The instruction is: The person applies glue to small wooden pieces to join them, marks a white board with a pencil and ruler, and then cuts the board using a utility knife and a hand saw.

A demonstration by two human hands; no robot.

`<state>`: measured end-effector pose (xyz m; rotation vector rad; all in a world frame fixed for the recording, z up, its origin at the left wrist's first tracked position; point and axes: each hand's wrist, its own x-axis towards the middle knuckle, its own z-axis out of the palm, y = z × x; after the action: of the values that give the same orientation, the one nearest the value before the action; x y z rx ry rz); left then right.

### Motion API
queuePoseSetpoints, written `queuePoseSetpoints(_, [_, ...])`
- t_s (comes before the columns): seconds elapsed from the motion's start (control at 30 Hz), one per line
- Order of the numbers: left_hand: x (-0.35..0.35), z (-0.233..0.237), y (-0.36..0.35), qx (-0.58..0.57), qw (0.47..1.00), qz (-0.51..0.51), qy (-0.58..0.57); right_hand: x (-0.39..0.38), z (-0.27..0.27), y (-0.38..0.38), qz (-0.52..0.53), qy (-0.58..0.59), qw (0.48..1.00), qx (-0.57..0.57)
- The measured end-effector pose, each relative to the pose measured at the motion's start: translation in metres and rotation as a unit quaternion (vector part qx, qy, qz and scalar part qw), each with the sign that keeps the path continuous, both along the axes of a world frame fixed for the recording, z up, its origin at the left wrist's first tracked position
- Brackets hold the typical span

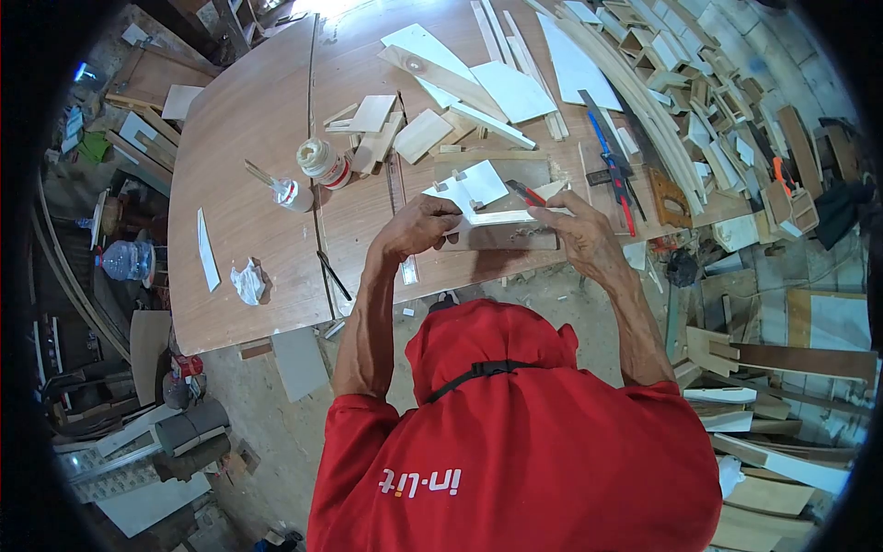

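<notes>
My left hand [423,225] is closed on the near-left edge of a small white panel [487,182] with small brown blocks along its sides. A narrow white wooden strip [501,218] runs along the front of this panel, between my hands. My right hand [586,237] pinches the strip's right end between thumb and fingers. Just beyond those fingertips is a red-and-black utility knife [526,193]. Beneath the work lies a flat wooden board [515,239] at the table's near edge.
Left of my hands stand an open glue jar [324,166] and a white pot with brushes [292,194]. White offcuts [510,90] lie at the back. A handsaw [670,198] and a blue bar clamp [602,138] are on the right. Crumpled tissue [248,281] sits near the table's front edge.
</notes>
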<state>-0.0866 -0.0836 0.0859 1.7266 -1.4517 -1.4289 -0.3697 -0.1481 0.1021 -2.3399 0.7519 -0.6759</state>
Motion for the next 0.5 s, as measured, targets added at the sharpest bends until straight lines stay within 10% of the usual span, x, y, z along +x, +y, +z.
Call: queuePoseSetpoints(0.5, [0.001,-0.031,0.002,-0.048,0.98,0.138,0.131,-0.019,-0.016,-0.004,-0.105,-0.044,0.993,0.013])
